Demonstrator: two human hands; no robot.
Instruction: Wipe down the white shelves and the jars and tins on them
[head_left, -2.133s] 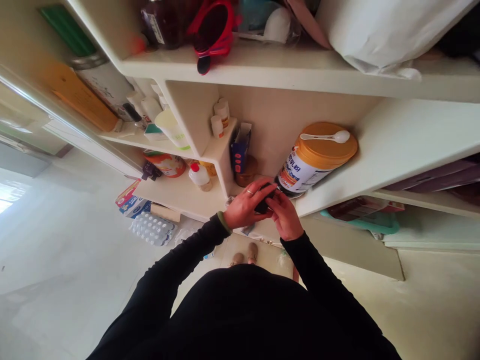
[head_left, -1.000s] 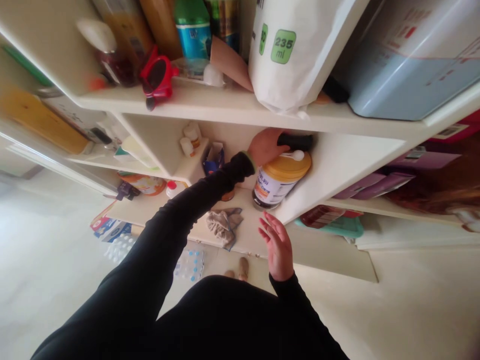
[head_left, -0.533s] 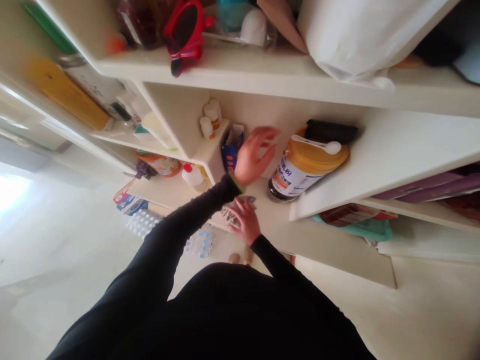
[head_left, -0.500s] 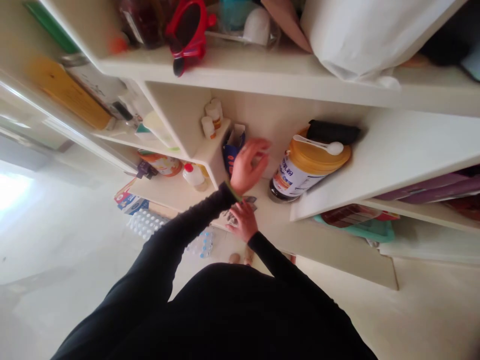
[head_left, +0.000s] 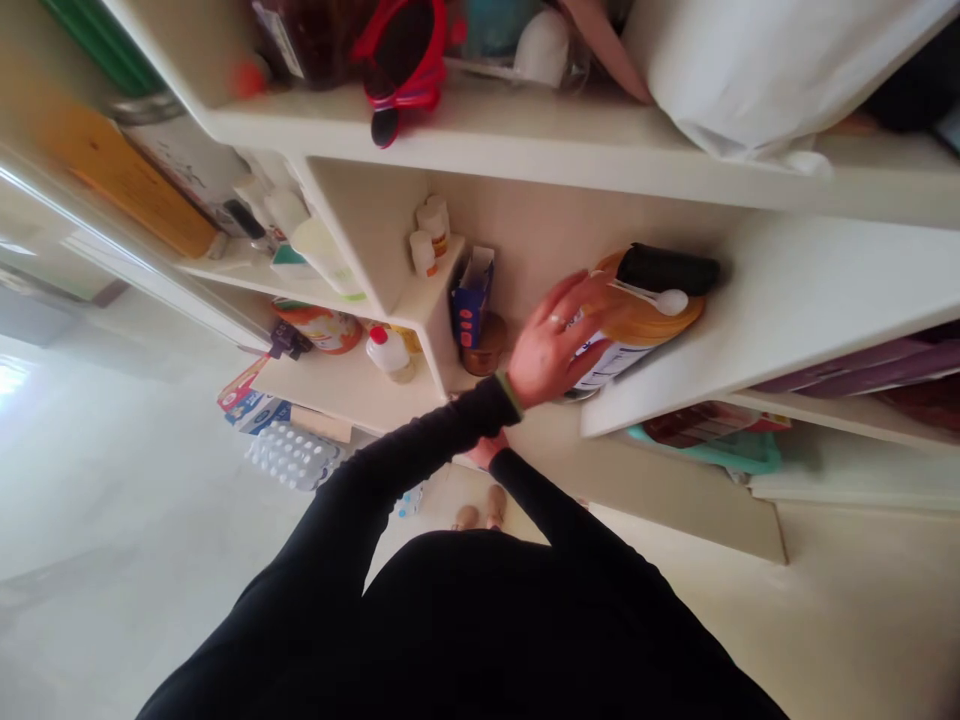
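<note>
Across the near side of a milk powder can [head_left: 611, 362] lies my left hand [head_left: 559, 340], fingers spread over its label and yellow lid edge. Whether the fingertips press on the can I cannot tell. On the lid rest a white scoop [head_left: 670, 301] and a black pouch-like item [head_left: 670, 269]. My right hand [head_left: 489, 449] is low at the shelf's front edge, mostly covered by the left forearm; its fingers and anything in them are hidden. Left of my left hand stand a blue box [head_left: 472, 305] and a brown jar [head_left: 486, 345].
Small white bottles [head_left: 425, 250] stand on a raised ledge. The upper shelf [head_left: 540, 140] overhangs, with red sunglasses [head_left: 405, 60] and a white bag [head_left: 750, 80]. A red-capped bottle [head_left: 390, 353] stands lower left. A teal tray [head_left: 742, 452] sits lower right.
My left hand has moved right, from beside the blue box to the milk powder can, uncovering the brown jar. The left forearm now hides most of my right hand.
</note>
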